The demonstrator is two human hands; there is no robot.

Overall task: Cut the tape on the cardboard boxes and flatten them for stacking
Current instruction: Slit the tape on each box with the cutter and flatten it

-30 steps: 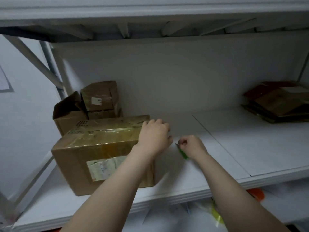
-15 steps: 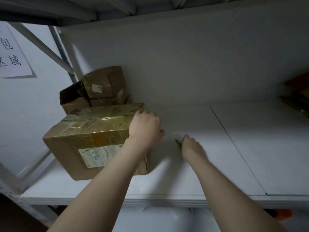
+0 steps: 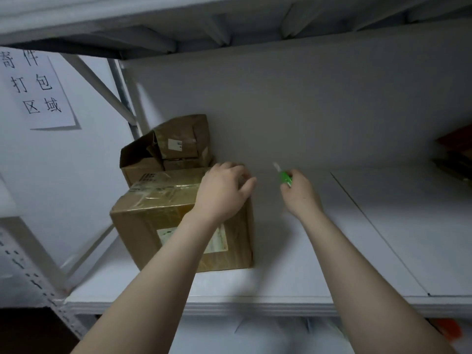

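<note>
— White shelf (image 3: 306, 251), dim. What's changed?
— My right hand (image 3: 301, 195) has lifted off it, clenched round the green cutter (image 3: 285, 178). My left hand (image 3: 222, 192) grips the taped box (image 3: 158, 215) at its top right corner, at the shelf's left. Tape looks uncut; cutting comes next, I think.

Setting: a storeroom or parcel-packing area. What we note as evidence:
- a white metal rack (image 3: 306, 264) with board shelves and a hole-punched post (image 3: 30, 274)
- a paper sign (image 3: 38, 85) on the wall reading 寄件打包区域 (parcel packing area)
- a taped box (image 3: 153, 200) with a shipping label, and smaller boxes (image 3: 178, 139) behind it, one labelled
- what looks like flat cardboard (image 3: 457, 149) at the far right
- a green cutter (image 3: 284, 176) held above the shelf
</note>
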